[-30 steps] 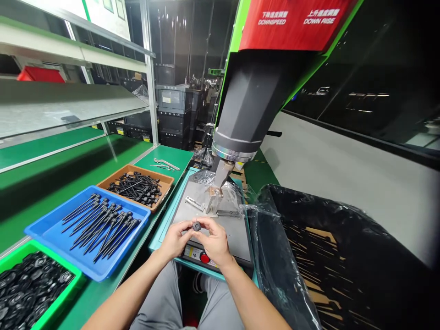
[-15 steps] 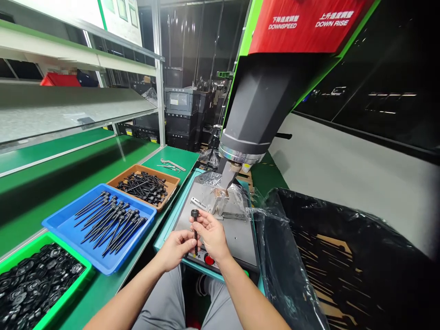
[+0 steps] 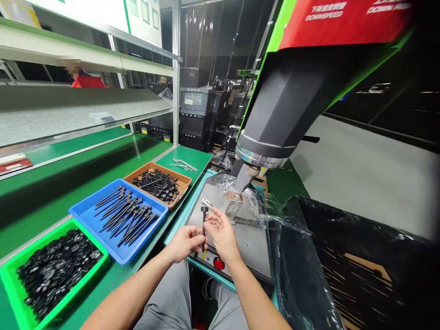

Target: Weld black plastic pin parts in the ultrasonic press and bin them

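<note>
Green tray (image 3: 75,289): flat black parts, heaped.
Blue tray (image 3: 85,215): black headed rods, laid roughly alongside one another.
Left hand (image 3: 184,243): yours, pinching the lower shaft.
Black rod (image 3: 204,219): between your hands, head uppermost in view.
Right hand (image 3: 223,236): yours, fingertips beside the upper shaft; whether gripping cannot be told.

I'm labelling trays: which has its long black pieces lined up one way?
The blue tray, between the green tray and brown tray: its pieces lie roughly parallel; brown's are jumbled, green's look round.
</note>
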{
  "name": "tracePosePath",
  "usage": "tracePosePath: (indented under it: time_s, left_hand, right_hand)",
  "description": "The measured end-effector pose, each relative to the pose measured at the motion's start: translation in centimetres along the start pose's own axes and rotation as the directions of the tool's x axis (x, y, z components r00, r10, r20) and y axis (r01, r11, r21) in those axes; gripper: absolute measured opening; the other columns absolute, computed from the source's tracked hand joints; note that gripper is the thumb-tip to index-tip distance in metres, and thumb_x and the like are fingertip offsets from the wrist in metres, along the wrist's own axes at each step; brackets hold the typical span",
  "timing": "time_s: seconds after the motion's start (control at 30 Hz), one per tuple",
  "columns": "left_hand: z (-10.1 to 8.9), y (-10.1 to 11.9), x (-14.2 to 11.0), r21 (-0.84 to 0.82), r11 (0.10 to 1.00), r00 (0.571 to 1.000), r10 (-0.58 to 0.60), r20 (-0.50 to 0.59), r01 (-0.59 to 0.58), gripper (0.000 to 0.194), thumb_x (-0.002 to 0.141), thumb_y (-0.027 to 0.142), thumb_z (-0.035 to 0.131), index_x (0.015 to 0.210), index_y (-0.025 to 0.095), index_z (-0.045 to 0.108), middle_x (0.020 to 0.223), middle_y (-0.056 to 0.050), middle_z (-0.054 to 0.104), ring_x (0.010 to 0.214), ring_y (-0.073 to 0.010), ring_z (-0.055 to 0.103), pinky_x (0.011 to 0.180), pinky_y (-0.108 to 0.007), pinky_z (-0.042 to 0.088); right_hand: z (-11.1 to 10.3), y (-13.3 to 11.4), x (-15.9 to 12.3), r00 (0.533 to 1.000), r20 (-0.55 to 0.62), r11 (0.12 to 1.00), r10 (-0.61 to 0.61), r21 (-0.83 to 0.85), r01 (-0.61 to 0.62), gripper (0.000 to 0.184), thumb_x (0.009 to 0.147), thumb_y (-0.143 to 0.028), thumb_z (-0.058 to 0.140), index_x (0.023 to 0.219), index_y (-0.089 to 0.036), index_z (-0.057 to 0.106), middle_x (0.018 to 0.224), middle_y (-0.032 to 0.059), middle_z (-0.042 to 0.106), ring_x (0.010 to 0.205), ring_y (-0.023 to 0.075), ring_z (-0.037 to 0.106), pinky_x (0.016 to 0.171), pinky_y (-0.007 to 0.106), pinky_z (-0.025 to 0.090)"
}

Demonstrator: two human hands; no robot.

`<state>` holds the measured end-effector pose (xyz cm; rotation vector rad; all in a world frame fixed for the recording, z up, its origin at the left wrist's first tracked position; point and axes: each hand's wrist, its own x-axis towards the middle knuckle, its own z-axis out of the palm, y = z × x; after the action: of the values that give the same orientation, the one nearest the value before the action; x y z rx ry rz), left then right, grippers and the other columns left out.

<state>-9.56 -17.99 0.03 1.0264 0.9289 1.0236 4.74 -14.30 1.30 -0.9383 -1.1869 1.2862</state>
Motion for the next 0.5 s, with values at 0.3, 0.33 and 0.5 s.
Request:
tracePosePath:
  time_s: [0.3,0.33,0.5]
  left_hand:
    - [-12.4,4.2,7.1,0.177,0.984,0.830,0.100,-0.549,-0.001,0.037,0.060,0.036,0.084,0.065,0.015,0.054,0.052,0.006,0.051,0.045,-0.0085,0.050,0.049,-0.023,0.047]
    - [-13.9,4.8,7.8,0.196,0.980,0.804,0.097,-0.587,0.024,0.034,0.065,0.034,0.082,0.066,0.014,0.055,0.052,0.005,0.051,0.045,-0.0080,0.050,0.049,-0.022,0.047]
    - [-18.8,7.3,11.0,0.266,0.947,0.683,0.075,-0.727,0.179,0.022,0.090,0.033,0.060,0.097,0.011,0.061,0.084,-0.003,0.063,0.066,-0.0116,0.060,0.060,-0.027,0.053]
  right_hand:
    - [-5.3,2.1,-2.8,0.975,-0.001,0.974,0.221,-0.052,-0.221,0.063,0.071,-0.054,0.076,0.116,-0.018,0.053,0.089,0.0073,0.069,0.076,0.0215,0.065,0.067,0.033,0.050]
    - [-5.9,2.5,-3.3,0.972,-0.013,0.971,0.234,-0.057,-0.234,0.064,0.071,-0.055,0.076,0.117,-0.017,0.052,0.090,0.0077,0.069,0.076,0.0214,0.065,0.067,0.033,0.050]
    - [-8.2,4.0,-4.8,0.955,-0.076,0.957,0.286,-0.029,-0.289,0.069,0.066,-0.058,0.078,0.115,-0.016,0.054,0.088,0.0080,0.071,0.073,0.0218,0.065,0.065,0.032,0.050]
